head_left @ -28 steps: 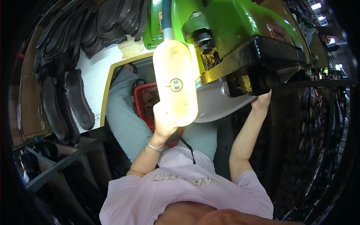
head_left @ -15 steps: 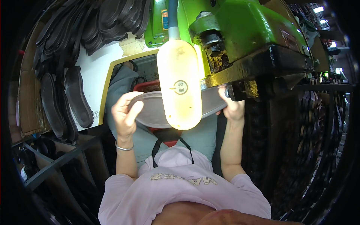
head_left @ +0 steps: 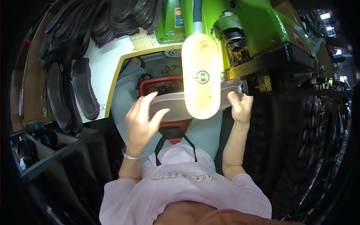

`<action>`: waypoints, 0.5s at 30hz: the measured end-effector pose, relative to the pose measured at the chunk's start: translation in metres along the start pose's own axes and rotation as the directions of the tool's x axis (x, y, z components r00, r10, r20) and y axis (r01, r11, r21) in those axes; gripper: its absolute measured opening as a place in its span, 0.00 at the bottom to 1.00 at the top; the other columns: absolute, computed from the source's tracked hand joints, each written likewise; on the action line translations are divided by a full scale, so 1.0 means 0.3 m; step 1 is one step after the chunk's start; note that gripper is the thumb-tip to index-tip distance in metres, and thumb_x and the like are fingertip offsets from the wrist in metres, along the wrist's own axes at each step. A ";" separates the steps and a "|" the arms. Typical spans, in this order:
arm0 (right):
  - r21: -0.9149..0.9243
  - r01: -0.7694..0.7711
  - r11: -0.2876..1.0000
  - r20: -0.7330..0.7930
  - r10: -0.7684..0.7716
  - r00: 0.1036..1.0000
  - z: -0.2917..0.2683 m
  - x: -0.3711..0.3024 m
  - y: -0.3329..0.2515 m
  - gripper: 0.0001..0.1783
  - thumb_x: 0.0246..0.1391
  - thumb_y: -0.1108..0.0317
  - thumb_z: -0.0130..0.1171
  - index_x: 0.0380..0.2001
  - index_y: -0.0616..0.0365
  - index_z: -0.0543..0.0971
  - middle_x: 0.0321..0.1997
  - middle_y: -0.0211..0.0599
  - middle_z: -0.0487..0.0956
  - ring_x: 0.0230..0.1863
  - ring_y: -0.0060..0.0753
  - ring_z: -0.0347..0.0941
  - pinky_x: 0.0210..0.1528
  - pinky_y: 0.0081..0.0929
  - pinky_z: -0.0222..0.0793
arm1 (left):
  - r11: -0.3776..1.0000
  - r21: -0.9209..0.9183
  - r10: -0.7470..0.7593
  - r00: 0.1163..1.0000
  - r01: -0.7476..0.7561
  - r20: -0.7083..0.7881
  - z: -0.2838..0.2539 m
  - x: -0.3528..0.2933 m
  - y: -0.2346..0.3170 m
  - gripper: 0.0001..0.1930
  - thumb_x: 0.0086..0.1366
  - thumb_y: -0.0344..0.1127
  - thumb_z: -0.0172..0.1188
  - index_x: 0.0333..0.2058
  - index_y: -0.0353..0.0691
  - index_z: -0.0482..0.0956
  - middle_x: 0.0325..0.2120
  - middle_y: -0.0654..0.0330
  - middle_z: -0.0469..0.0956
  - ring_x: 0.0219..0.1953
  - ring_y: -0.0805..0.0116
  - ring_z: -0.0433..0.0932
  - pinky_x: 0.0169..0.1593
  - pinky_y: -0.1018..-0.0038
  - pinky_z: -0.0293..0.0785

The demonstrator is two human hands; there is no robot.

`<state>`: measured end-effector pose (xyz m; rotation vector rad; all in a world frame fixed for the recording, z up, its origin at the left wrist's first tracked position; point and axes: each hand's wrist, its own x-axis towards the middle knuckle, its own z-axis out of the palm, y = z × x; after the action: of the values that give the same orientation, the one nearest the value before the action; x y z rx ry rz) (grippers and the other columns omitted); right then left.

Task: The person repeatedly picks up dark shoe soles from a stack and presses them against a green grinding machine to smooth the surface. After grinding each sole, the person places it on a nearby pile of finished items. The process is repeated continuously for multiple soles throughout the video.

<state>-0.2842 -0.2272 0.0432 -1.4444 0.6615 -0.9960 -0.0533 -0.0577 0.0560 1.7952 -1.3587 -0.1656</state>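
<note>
A grey-brown shoe sole [head_left: 170,107] spans the space above my lap, its middle hidden behind a glowing oval lamp [head_left: 201,90]. Its right end meets the small round roller of the green machine [head_left: 258,30]. My right hand [head_left: 241,108] pinches the sole near that roller, thumb in front and fingers mostly out of sight. At the sole's left end is my left hand [head_left: 142,122], thumb and fingers spread apart, not closed on it; whether it touches the edge I cannot tell.
Several dark soles [head_left: 85,88] lie piled on the white tabletop [head_left: 100,65] at the left, beside cardboard. A red bin [head_left: 148,84] sits between my legs under the yellow-edged cutout. Divided shelving [head_left: 56,155] stands at lower left, and racks of footwear [head_left: 309,131] line the right.
My left hand has let go of the sole's left end and spread its fingers. The sole has risen and turned slightly, its right end now at the roller. The view has shifted a little.
</note>
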 end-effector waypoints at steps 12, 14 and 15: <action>0.305 -0.131 0.943 -0.041 0.150 0.988 -0.020 0.052 0.046 0.13 0.57 0.73 0.53 0.46 0.62 0.71 0.37 0.35 0.76 0.30 0.25 0.73 0.27 0.23 0.69 | 0.812 -0.581 -0.025 0.998 0.058 0.065 0.121 0.177 0.032 0.09 0.46 0.29 0.65 0.25 0.32 0.76 0.20 0.54 0.78 0.21 0.69 0.78 0.28 0.76 0.73; 0.310 -0.212 0.927 -0.018 0.229 0.973 0.016 0.020 0.056 0.12 0.60 0.71 0.49 0.46 0.62 0.70 0.33 0.39 0.75 0.18 0.26 0.72 0.08 0.20 0.62 | 0.767 -0.624 -0.064 0.986 0.147 0.154 0.073 0.184 0.008 0.11 0.42 0.30 0.71 0.21 0.34 0.76 0.18 0.57 0.77 0.19 0.74 0.76 0.27 0.79 0.71; 0.309 -0.222 0.925 -0.025 0.241 0.970 0.056 0.010 0.043 0.12 0.61 0.70 0.48 0.46 0.62 0.70 0.32 0.39 0.75 0.15 0.26 0.70 0.04 0.20 0.58 | 0.825 -0.554 -0.036 0.989 0.112 0.146 0.051 0.181 -0.009 0.12 0.41 0.31 0.72 0.21 0.35 0.76 0.18 0.58 0.77 0.19 0.74 0.76 0.26 0.79 0.71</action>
<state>-0.2663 -0.2233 0.0323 -1.0423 0.6739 -0.9142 -0.0383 -0.1116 0.0647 1.3473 -1.1653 -0.6683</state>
